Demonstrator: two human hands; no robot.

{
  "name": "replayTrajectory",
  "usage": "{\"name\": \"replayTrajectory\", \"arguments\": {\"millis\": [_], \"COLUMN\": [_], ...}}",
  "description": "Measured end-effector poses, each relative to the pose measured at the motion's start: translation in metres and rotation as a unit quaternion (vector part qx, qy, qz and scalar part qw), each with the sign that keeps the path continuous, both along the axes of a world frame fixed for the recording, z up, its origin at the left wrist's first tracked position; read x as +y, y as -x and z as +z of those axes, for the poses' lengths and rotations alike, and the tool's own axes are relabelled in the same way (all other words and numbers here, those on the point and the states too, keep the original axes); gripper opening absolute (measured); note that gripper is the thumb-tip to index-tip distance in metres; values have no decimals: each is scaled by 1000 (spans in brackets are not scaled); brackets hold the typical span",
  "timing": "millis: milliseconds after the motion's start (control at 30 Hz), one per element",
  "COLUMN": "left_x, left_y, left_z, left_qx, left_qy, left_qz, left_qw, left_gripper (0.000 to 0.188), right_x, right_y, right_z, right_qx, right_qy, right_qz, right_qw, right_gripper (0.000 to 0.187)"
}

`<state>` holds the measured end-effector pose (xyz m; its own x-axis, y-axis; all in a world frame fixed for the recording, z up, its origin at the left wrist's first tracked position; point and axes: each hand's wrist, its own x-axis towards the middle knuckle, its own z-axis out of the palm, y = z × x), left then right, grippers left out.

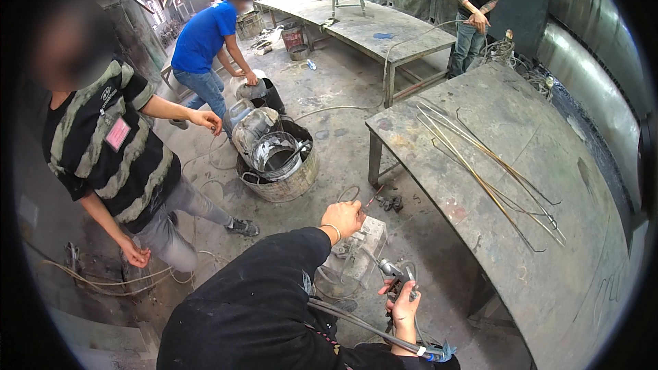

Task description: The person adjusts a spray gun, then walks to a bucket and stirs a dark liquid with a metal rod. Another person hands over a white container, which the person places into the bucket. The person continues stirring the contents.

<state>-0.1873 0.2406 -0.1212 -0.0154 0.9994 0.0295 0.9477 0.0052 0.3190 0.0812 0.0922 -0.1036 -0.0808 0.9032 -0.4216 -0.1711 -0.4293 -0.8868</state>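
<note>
My left hand [345, 219], with a white bracelet at the wrist, reaches out closed over a grey box-shaped block [367, 250] on the floor. A thin reddish stick-like thing [373, 196] shows just past its fingers; whether the hand holds it I cannot tell. Lower right, my right hand [404, 307] is wrapped round a spray gun [399, 277] with a metal head and dark body. Grey hoses [363, 325] cross under my black sleeves, near a blue-wrapped end [441, 354].
A steel table [548, 144] with several bent metal rods [480, 168] stands right. Left of centre is a tub [277, 188] holding paint-smeared buckets. A person in a striped shirt [116, 144] stands close left; others work behind. Hoses [130, 281] trail across the floor.
</note>
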Motion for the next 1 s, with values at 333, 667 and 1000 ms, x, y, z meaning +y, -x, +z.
{"name": "replayTrajectory", "arguments": {"millis": [333,667,1000], "left_x": [-2,-2,-2], "left_y": [-2,0,-1], "left_z": [4,0,1], "left_qx": [-1,-7,7], "left_qy": [1,-22,-15], "left_qz": [3,-3,0], "left_qw": [1000,1000,1000], "left_gripper": [27,27,26], "right_x": [0,-1,0], "right_y": [-1,-2,-3], "right_z": [0,-6,-2], "right_qx": [-7,-2,-1], "right_qy": [-15,-10,-1], "right_qz": [10,9,6], "right_qw": [1000,1000,1000], "right_gripper": [83,86,87]}}
